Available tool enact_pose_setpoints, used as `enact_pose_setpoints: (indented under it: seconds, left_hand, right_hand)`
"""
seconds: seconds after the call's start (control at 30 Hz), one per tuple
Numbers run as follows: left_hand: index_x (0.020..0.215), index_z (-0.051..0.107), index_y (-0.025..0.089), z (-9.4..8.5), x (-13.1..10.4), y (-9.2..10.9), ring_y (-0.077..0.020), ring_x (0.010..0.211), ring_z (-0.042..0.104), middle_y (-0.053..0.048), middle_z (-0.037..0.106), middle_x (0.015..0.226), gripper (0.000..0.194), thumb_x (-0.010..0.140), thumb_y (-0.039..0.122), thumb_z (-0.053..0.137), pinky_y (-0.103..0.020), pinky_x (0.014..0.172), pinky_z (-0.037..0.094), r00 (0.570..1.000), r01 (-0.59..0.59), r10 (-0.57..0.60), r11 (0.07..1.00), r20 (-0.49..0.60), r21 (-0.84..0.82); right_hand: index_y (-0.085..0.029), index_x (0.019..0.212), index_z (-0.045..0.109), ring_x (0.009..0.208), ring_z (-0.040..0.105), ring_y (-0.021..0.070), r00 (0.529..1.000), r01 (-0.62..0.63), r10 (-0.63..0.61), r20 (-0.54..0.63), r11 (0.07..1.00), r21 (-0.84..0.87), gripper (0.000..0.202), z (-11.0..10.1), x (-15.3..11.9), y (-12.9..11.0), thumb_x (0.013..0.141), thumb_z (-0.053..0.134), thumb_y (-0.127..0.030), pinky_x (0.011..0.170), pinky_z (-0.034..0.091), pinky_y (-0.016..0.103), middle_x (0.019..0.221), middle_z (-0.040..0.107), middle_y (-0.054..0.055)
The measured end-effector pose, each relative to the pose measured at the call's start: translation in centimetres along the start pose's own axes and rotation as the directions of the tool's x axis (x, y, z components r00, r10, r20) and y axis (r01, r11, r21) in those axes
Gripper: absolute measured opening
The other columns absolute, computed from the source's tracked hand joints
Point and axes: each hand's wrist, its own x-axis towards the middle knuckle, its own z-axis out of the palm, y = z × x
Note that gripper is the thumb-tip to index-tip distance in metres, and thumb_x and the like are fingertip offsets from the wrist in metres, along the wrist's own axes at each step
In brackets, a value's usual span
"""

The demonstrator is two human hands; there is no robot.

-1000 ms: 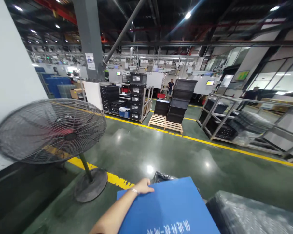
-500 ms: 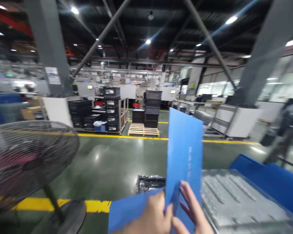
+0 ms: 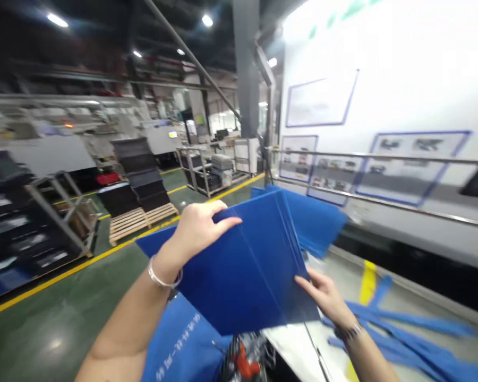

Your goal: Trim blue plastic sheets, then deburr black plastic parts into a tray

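Observation:
A folded blue plastic sheet (image 3: 242, 270) with crease lines is held up in front of me, tilted. My left hand (image 3: 201, 228) is closed over its upper edge, thumb on the near face and fingers behind. My right hand (image 3: 326, 297) pinches the sheet's right edge, thumb in front. Below it lies a blue panel with white printed characters (image 3: 175, 345), partly hidden by my left forearm. An orange-red object (image 3: 245, 363) sits on dark, plastic-wrapped material under the sheet. Beside that is a white surface with a thin pen-like item (image 3: 322, 363).
More blue sheets (image 3: 314, 217) stand behind the held one. Loose blue strips (image 3: 414, 329) lie on the floor at right, below a metal railing (image 3: 402, 212) and a white notice board (image 3: 382, 106). Black crates (image 3: 143, 175) stand on a wooden pallet (image 3: 129, 225) at left.
My view has swung right, and the fan has left it. My hands, close together on upright blue sheeting before, are now spread apart on a broad blue sheet.

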Motion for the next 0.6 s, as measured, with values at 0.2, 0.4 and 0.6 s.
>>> enact_pose_setpoints:
  seconds: [0.2, 0.4, 0.6]
  left_hand:
    - [0.089, 0.071, 0.018, 6.5, 2.3, 5.9, -0.0234, 0.077, 0.069, -0.006, 0.073, 0.079, 0.037, 0.084, 0.054, 0.064, -0.030, 0.064, 0.042, 0.988, 0.015, -0.059, 0.954, 0.140, 0.298]
    - [0.088, 0.070, 0.018, 12.1, 2.6, 9.4, -0.0261, 0.084, 0.071, -0.007, 0.074, 0.081, 0.035, 0.089, 0.051, 0.058, -0.030, 0.063, 0.042, 0.937, -0.136, 0.009, 0.930, 0.349, 0.342]
    - [0.092, 0.068, 0.018, 16.5, 2.0, 10.7, -0.0262, 0.086, 0.071, -0.009, 0.073, 0.082, 0.032, 0.092, 0.047, 0.055, -0.031, 0.064, 0.043, 0.868, -0.175, 0.004, 0.938, 0.497, 0.298]
  right_hand:
    - [-0.013, 0.101, 0.068, 0.100, 0.068, 0.0235, 0.795, -0.607, 0.580, -0.178, 0.758, -0.240, 0.026, -0.8, -5.3, 12.4, 0.090, 0.061, -0.035, 0.093, 0.052, 0.043, 0.104, 0.072, 0.013]
    - [-0.014, 0.097, 0.065, 0.097, 0.064, 0.0184, 0.548, -0.806, 0.828, -0.119, 0.484, -0.341, 0.015, 6.6, -12.3, 17.3, 0.090, 0.065, -0.027, 0.089, 0.053, 0.041, 0.104, 0.067, 0.005]
    - [-0.014, 0.090, 0.063, 0.090, 0.065, 0.0165, 0.476, -0.877, 0.859, -0.190, 0.446, -0.178, 0.016, 9.2, -15.2, 18.7, 0.092, 0.061, -0.030, 0.086, 0.053, 0.038, 0.094, 0.067, 0.003]
